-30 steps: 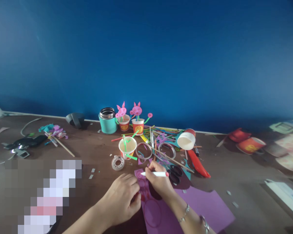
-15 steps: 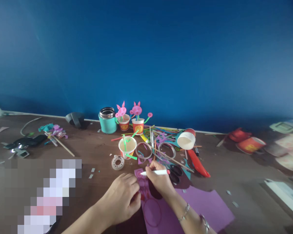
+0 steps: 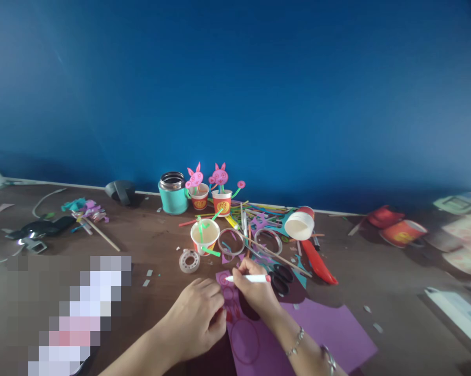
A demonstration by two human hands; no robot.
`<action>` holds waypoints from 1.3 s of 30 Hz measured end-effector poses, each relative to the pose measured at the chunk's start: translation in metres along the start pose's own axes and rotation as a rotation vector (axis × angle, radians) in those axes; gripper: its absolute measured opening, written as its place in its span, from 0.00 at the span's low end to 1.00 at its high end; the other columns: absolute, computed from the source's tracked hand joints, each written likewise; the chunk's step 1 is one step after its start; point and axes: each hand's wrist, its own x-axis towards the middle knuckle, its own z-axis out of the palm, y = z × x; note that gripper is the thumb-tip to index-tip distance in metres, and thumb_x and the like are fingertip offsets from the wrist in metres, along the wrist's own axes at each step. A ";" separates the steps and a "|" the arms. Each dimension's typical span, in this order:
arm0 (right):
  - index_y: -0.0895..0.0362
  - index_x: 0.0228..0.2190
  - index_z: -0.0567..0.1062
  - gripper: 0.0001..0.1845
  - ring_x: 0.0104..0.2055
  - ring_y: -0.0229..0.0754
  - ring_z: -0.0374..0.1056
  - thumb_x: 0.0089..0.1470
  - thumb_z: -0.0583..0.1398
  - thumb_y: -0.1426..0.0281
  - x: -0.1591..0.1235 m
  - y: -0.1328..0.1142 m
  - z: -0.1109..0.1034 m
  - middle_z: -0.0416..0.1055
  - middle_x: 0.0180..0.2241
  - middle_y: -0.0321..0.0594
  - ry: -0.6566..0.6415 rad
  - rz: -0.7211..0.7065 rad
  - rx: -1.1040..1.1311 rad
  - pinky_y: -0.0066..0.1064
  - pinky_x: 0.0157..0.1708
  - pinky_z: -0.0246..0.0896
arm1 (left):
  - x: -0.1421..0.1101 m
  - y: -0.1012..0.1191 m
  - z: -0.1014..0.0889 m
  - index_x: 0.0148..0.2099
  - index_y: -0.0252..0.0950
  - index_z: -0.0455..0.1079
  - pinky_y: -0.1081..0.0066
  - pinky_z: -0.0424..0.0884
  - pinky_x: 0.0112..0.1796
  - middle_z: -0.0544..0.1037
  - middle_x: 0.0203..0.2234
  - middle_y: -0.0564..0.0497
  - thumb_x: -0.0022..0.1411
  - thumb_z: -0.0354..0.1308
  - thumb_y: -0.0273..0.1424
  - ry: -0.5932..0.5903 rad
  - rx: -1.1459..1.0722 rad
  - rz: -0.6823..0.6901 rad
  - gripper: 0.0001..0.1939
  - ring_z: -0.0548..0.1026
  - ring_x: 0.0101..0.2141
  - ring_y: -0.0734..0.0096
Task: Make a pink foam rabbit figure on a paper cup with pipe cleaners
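- White marker (image 3: 251,279): in the right hand (image 3: 259,292), above the upper left part of the purple paper (image 3: 317,334). Long axis runs almost straight across the view; tip points left, red end right. Tip is at a small drawn circle; contact with the sheet cannot be told.
- Right hand: closed in a writing grip, thumb and fingers around the barrel near the tip. Bracelet (image 3: 297,342) on wrist.
- Left hand (image 3: 199,313): fingers half curled, at the paper's left edge; cannot tell whether it pinches the sheet.
- Paper: bears red outlines, including a large oval below the smaller shapes.
- Scissors (image 3: 282,279): dark handles just beyond the right hand.
- Tape roll (image 3: 189,261): flat, beyond the left hand; cup (image 3: 210,237) with green straws just behind it.
- Farther back: two red cups with pink paper faces, beside a teal jar (image 3: 174,201), near the blue wall (image 3: 235,94).
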 end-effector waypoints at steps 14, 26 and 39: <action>0.54 0.16 0.56 0.14 0.21 0.34 0.50 0.47 0.55 0.65 0.003 -0.001 0.001 0.53 0.16 0.28 -0.002 0.027 -0.017 0.26 0.22 0.47 | 0.000 -0.001 0.002 0.30 0.36 0.66 0.67 0.65 0.36 0.71 0.29 0.50 0.57 0.49 0.25 0.001 0.004 0.003 0.06 0.69 0.32 0.66; 0.54 0.16 0.57 0.14 0.20 0.34 0.51 0.47 0.56 0.65 0.001 0.000 0.002 0.54 0.16 0.29 0.001 -0.001 -0.019 0.26 0.21 0.47 | 0.000 -0.001 0.001 0.30 0.36 0.66 0.67 0.66 0.37 0.71 0.29 0.50 0.57 0.49 0.25 -0.012 0.006 -0.002 0.07 0.69 0.32 0.66; 0.54 0.16 0.59 0.14 0.20 0.34 0.51 0.47 0.57 0.65 0.000 -0.006 0.000 0.55 0.16 0.29 -0.015 0.017 -0.008 0.25 0.21 0.48 | -0.001 -0.001 0.003 0.29 0.36 0.65 0.67 0.65 0.36 0.70 0.28 0.49 0.57 0.49 0.25 0.005 0.017 0.011 0.06 0.68 0.32 0.66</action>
